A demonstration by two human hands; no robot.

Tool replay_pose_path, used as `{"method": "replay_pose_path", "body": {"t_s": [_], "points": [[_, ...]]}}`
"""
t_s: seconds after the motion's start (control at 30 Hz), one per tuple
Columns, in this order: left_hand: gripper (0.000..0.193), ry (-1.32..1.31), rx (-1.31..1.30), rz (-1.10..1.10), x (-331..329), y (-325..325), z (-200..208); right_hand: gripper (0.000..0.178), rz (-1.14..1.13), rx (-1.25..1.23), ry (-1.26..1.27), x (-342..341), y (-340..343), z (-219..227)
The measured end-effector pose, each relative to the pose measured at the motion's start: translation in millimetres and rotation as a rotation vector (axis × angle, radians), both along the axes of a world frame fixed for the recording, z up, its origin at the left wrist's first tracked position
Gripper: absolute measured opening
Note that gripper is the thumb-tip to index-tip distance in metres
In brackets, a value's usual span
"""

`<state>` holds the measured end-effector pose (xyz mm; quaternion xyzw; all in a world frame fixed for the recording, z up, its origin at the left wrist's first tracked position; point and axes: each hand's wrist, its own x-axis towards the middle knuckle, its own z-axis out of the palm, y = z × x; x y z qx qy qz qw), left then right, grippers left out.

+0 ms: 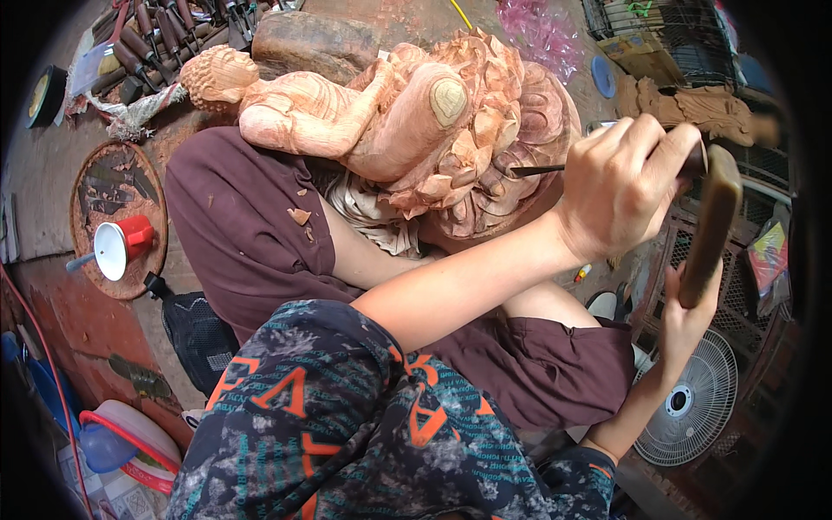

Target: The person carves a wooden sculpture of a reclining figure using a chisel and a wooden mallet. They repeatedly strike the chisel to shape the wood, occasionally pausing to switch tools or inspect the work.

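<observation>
A carved wooden statue lies on its side across my legs, its curly-haired head to the left and its petalled base to the right. My left hand is wrapped round the handle of a chisel, whose thin dark blade points left with its tip at the carved base. On the right, my right hand grips a wooden mallet. The mallet's head is at the butt of the chisel handle; whether they touch I cannot tell.
Many carving tools lie at the far left. A red-and-white mug stands on a round tray with wood shavings. At the right are a fan and a carved wooden piece. Plastic basins sit at the lower left.
</observation>
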<state>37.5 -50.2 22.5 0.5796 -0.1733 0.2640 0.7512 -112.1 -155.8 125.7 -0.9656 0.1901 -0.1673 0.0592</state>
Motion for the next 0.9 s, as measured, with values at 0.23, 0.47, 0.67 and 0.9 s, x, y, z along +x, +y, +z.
{"method": "replay_pose_path", "body": {"t_s": [0.23,0.47,0.67,0.9], "points": [[0.045,-0.066,-0.029,-0.024,-12,5,-3,0.044,-0.083,0.105,-0.035,-25,6,-5],[0.042,-0.178,0.065,-0.124,-13,18,-7,0.033,-0.147,0.089,0.036,-32,16,-4],[0.039,-0.180,0.002,-0.118,-22,10,-5,0.062,-0.107,0.473,-0.153,-28,24,-8],[0.042,-0.171,-0.003,-0.078,-23,10,-6,0.068,0.005,0.236,-0.185,-23,27,-7]]}}
